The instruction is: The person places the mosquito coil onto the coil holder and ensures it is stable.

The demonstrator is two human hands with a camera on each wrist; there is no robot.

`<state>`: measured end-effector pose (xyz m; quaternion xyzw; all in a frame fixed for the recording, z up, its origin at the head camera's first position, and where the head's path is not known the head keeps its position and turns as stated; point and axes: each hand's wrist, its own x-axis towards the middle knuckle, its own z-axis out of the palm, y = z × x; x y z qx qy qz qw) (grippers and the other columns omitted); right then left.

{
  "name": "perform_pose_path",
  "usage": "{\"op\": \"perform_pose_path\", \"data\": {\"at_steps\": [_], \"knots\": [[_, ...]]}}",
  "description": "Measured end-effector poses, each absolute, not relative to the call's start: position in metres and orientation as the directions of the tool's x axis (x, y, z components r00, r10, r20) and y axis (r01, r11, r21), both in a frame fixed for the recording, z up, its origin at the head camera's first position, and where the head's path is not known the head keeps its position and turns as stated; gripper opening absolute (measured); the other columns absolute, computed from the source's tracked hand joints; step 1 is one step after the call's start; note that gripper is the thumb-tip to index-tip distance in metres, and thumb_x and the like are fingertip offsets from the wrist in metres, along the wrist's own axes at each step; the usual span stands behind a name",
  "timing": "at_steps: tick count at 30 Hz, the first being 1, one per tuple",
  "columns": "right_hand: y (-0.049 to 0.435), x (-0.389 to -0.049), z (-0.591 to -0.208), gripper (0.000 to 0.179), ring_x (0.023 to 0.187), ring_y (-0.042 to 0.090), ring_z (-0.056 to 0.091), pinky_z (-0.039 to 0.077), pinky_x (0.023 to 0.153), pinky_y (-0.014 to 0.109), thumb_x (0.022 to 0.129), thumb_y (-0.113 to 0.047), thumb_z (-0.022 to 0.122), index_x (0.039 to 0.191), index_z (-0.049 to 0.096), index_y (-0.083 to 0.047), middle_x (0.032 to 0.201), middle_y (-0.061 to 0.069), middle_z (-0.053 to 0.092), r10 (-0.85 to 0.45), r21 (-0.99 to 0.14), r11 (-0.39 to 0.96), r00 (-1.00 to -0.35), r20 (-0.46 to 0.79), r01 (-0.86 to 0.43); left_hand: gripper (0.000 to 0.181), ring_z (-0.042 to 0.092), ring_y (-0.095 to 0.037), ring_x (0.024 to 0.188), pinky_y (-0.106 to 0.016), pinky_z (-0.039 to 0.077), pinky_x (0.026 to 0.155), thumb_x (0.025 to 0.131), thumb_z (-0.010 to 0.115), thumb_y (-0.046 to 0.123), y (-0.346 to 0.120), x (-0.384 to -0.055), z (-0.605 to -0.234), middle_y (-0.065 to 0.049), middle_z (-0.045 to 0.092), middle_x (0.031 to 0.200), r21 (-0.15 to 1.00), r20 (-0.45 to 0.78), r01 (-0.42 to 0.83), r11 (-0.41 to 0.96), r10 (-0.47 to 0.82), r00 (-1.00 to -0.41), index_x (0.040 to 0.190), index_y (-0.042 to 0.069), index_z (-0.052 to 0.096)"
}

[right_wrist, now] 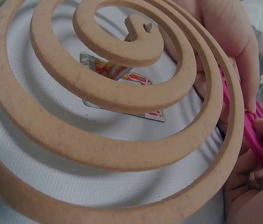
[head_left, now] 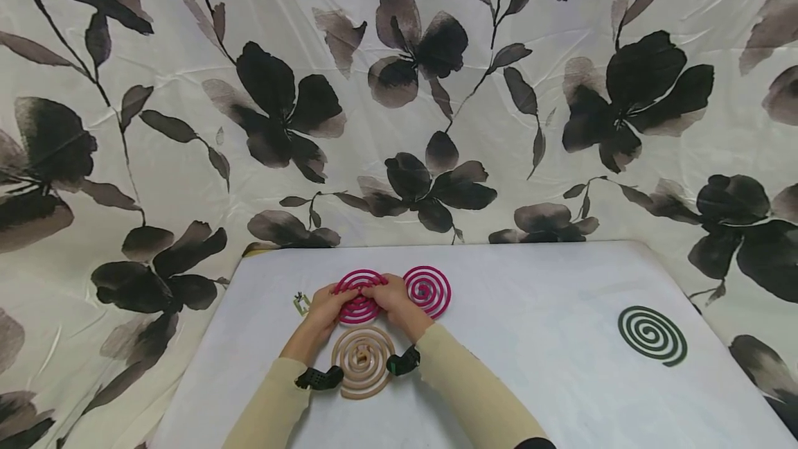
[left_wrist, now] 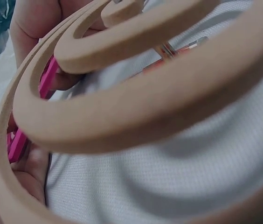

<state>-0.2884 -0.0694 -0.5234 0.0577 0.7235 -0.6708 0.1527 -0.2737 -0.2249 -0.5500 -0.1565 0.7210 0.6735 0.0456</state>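
Floral fabric (head_left: 349,116) backs the white table (head_left: 530,331). At lower centre, the left hand (head_left: 325,305) and right hand (head_left: 394,295) pinch the left pink coil (head_left: 359,310) — working its middle seems the current step; next likely calls for gentle, even pressure.

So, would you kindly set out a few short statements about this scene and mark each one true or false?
1. The bare left hand and the bare right hand both grip one round magenta spiral coil. True.
2. The round dark green spiral coil lies to the left of both hands. False: the green coil lies to their right.
3. The round tan spiral coil sits raised above the white tabletop. True.
4. The long fabric sleeves are black. False: the sleeves are beige.
5. A second round magenta coil is to the right of the gripped one. True.
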Motion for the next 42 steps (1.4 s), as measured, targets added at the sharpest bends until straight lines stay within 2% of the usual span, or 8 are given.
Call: {"op": "perform_pose_path", "data": {"at_steps": [12,24,30,38,42], "knots": [[-0.070,-0.287,-0.526,0.043,0.095,0.019,0.059,0.051,0.086,0.035,0.083,-0.012,0.077,0.120,0.061,0.005,0.107,0.012,0.064,-0.083,-0.950,0.124,-0.951,-0.297,0.286,0.049,0.058,-0.024,0.107,-0.028,0.052,0.083,0.088,0.072,0.019,-0.223,-0.273,-0.549,-0.023,0.058,0.124,0.957,-0.269,-0.284,0.067,-0.174,-0.947,0.125,-0.008,0.055],[-0.064,-0.288,-0.521,0.034,0.087,0.018,0.058,0.051,0.075,0.029,0.082,-0.011,0.077,0.108,0.061,0.003,0.100,0.011,0.062,-0.093,-0.939,0.112,-0.937,-0.336,0.326,0.051,0.056,-0.027,0.112,-0.031,0.051,0.087,0.089,0.071,0.017,-0.221,-0.273,-0.548,-0.025,0.055,0.128,0.959,-0.273,-0.282,0.042,-0.152,-0.950,0.128,-0.010,0.053],[-0.063,-0.285,-0.519,0.031,0.085,0.017,0.057,0.051,0.074,0.028,0.081,-0.009,0.076,0.105,0.060,0.004,0.099,0.011,0.062,-0.097,-0.945,0.111,-0.943,-0.318,0.307,0.050,0.057,-0.026,0.110,-0.030,0.051,0.086,0.089,0.071,0.017,-0.222,-0.274,-0.548,-0.025,0.056,0.127,0.960,-0.269,-0.277,0.039,-0.148,-0.952,0.127,-0.010,0.054],[-0.061,-0.275,-0.514,0.035,0.087,0.019,0.059,0.051,0.071,0.030,0.081,-0.009,0.075,0.107,0.057,0.005,0.099,0.012,0.060,-0.111,-0.949,0.148,-0.949,-0.296,0.279,0.053,0.058,-0.025,0.107,-0.027,0.052,0.083,0.088,0.071,0.017,-0.223,-0.274,-0.547,-0.027,0.055,0.126,0.965,-0.252,-0.259,0.027,-0.158,-0.955,0.128,-0.012,0.051],[-0.059,-0.272,-0.515,0.043,0.085,0.021,0.058,0.051,0.069,0.031,0.081,-0.010,0.076,0.115,0.054,0.005,0.102,0.013,0.058,-0.094,-0.940,0.170,-0.945,-0.313,0.295,0.052,0.057,-0.026,0.109,-0.026,0.051,0.082,0.089,0.070,0.016,-0.225,-0.272,-0.549,-0.027,0.054,0.128,0.965,-0.251,-0.260,0.032,-0.162,-0.954,0.128,-0.012,0.050]]}}
